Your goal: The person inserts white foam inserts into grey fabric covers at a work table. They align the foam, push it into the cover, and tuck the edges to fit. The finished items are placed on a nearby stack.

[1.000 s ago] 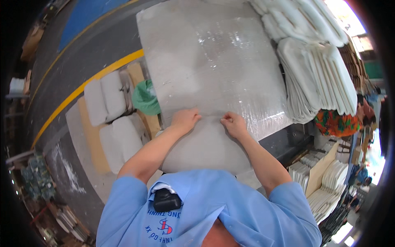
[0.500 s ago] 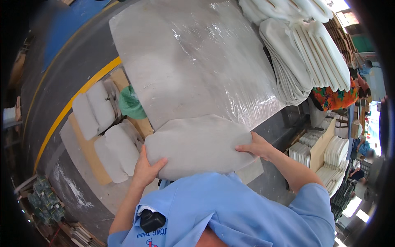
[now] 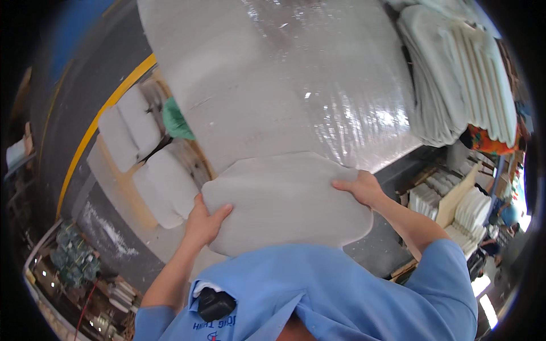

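Note:
A pale grey padded panel point(image 3: 287, 204), wide with angled corners like a seat cushion, is held flat in front of my chest. My left hand point(image 3: 206, 221) grips its left end, thumb on top and fingers underneath. At the upper right corner my right hand point(image 3: 361, 188) holds on the same way, thumb lying across the surface. Just beyond the panel spreads a large table point(image 3: 256, 96) covered in clear, shiny plastic film; the panel's far edge overlaps the table's near edge in view. Whether the two touch I cannot tell.
Stacks of similar grey padded panels point(image 3: 165, 187) stand low on the left, beside a green bag point(image 3: 177, 119). More padded pieces point(image 3: 435, 74) are piled on the table's far right. Low on the right are further stacks point(image 3: 424, 199) by an upright board point(image 3: 456, 193). A yellow line point(image 3: 85, 139) crosses the floor.
The view has shifted, and the table fills more of it. Held by both hands throughout, the panel now shows more of its right end. Neither hand has let go.

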{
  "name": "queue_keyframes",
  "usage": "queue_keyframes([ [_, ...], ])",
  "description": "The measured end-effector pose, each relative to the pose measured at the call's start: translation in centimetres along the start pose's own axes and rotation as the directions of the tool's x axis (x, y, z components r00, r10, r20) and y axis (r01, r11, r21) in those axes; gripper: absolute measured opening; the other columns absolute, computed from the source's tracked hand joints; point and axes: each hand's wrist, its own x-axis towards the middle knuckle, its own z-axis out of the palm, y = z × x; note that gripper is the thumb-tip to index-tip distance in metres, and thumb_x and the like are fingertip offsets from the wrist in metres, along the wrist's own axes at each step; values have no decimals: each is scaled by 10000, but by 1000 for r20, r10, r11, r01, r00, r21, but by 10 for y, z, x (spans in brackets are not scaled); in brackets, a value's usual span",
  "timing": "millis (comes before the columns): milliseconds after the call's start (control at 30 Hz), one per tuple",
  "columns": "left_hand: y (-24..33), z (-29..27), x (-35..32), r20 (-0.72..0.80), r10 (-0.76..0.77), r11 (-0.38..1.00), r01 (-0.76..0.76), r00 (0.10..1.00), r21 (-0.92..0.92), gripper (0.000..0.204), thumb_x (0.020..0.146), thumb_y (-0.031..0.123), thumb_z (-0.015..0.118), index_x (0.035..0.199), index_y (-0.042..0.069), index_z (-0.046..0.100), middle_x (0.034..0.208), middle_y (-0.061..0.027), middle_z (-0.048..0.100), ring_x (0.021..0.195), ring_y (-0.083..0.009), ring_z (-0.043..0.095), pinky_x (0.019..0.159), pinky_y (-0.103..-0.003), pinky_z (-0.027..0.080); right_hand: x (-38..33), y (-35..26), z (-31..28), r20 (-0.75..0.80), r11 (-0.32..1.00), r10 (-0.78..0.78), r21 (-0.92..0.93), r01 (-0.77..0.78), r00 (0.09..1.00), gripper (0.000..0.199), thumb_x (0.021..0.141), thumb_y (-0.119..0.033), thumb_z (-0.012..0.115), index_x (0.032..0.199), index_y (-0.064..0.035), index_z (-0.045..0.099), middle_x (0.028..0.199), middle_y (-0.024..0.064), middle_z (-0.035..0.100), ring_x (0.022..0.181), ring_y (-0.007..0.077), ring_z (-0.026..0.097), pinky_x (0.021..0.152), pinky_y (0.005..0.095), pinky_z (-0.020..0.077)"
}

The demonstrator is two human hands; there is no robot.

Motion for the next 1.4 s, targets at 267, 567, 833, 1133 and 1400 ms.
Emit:
queue_keyframes([
  [267, 15, -10, 25, 25, -93, 989, 89, 995, 120, 807, 923, 549, 730, 1303, -131, 518, 1236, -348, 676, 1170, -452, 674, 1008, -454, 523, 11, -4, 5, -76, 998, -63, 19, 64, 995, 714, 815, -475, 836, 1275, 57, 709, 1120, 235, 766, 1016, 309, 758, 906, 407, 575],
  [567, -19, 2, 70, 55, -35, 988, 27, 998, 150, 765, 1020, 606, 544, 1294, -101, 646, 1247, -327, 686, 1194, -428, 667, 1019, -446, 516, 30, 23, 18, -156, 992, -104, 60, 114, 982, 728, 889, -519, 775, 1209, 132, 710, 1094, 242, 762, 989, 290, 744, 886, 391, 557],
  [833, 12, -19, 44, -30, 38, 996, -36, 999, 85, 746, 1037, 586, 510, 1491, -7, 520, 1332, -286, 652, 1264, -424, 626, 1078, -480, 476, 16, 31, 8, -105, 976, -80, 194, 99, 991, 844, 941, -626, 698, 1336, 116, 628, 1117, 205, 756, 976, 275, 741, 824, 393, 581],
  [1133, -1, -20, -69, 88, 108, 946, -129, 990, 298, 1093, 880, 651, 709, 1634, -1, 260, 1559, -328, 391, 1388, -449, 516, 1149, -482, 435, -103, 46, 8, 124, 967, -148, 228, 117, 981, 863, 921, -404, 801, 1510, 86, 404, 1312, 180, 677, 1126, 354, 698, 781, 528, 617],
  [1400, 20, -15, -22, 65, -23, 969, 6, 998, 247, 1243, 775, 650, 821, 1618, -48, 233, 1421, -335, 572, 1327, -442, 583, 1116, -453, 473, -37, 48, 20, 78, 896, -247, 398, 197, 966, 642, 935, -292, 804, 1383, 104, 572, 1249, 217, 706, 1066, 293, 727, 929, 393, 576],
])
